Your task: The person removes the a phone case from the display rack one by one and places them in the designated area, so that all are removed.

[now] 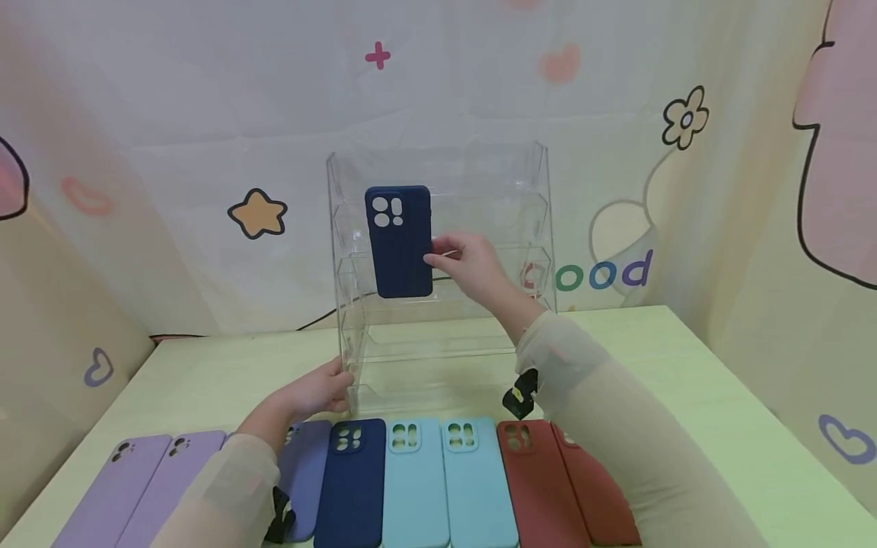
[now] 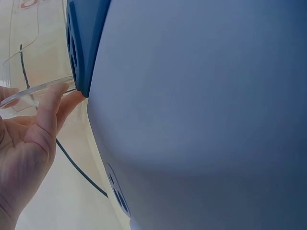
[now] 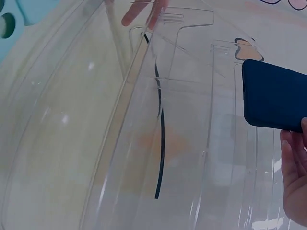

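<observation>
My right hand [image 1: 473, 266] pinches a navy phone case [image 1: 403, 251] by its right edge, thumb in front. Held upright, the case overlaps the upper tiers of a clear tiered display rack [image 1: 493, 228], its camera cutouts at the top left. In the right wrist view the navy case [image 3: 273, 96] shows its plain side, with the hand [image 3: 295, 177] below it. My left hand [image 1: 318, 392] grips the rack's lower left side. The left wrist view has the left hand's [image 2: 24, 148] fingers and thumb on either side of the clear panel [image 2: 41, 88].
Along the table's front lies a row of phone cases: lilac ones [image 1: 113, 487], a violet-blue one [image 1: 304, 479], a navy one [image 1: 351, 487], two light blue ones [image 1: 414, 487] and two rust-red ones [image 1: 544, 487]. Behind the rack hangs a patterned cloth [image 1: 438, 91]. The pale table [image 1: 685, 396] extends right.
</observation>
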Motion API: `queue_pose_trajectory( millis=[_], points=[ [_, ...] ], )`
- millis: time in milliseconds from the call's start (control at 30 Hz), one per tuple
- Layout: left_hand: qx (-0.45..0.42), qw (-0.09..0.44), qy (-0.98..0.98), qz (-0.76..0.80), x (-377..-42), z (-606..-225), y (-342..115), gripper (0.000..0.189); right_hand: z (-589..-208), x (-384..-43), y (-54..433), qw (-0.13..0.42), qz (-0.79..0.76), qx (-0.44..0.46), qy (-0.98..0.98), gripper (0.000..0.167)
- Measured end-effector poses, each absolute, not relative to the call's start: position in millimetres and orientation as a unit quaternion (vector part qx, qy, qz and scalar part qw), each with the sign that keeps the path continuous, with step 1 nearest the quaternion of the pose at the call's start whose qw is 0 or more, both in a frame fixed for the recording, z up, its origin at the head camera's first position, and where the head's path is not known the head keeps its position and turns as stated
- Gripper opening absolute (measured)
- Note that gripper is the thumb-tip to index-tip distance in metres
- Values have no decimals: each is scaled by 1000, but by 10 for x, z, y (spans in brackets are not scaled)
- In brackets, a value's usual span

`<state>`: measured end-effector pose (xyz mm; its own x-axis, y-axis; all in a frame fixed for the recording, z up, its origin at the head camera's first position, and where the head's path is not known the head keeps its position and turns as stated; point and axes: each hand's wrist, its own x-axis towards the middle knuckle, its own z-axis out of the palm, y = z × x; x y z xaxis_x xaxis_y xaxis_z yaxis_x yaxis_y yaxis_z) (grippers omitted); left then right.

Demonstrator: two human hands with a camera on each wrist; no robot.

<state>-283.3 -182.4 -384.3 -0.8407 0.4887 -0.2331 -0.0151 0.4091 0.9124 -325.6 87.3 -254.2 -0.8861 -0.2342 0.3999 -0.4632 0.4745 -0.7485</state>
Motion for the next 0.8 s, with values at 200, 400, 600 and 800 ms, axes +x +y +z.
queue_pose_trajectory(
  millis=[200, 400, 600, 800],
  points=[
    [155, 249, 797, 527, -2870, -3859, -1836, 55, -2618, -3208, 984, 106, 473, 193, -853, 21],
    [161, 260, 791, 530, -2868, -3875, -1865, 55, -2672, -3108, 1092, 88, 472, 180, -859, 22],
    [152, 257, 802, 517, -2853, -3868, -1872, 55, -2762, -2997, 1259, 73, 478, 174, -858, 23],
    [137, 251, 802, 524, -2839, -3875, -1850, 57, -2860, -2883, 1458, 64, 465, 167, -867, 25]
  ],
)
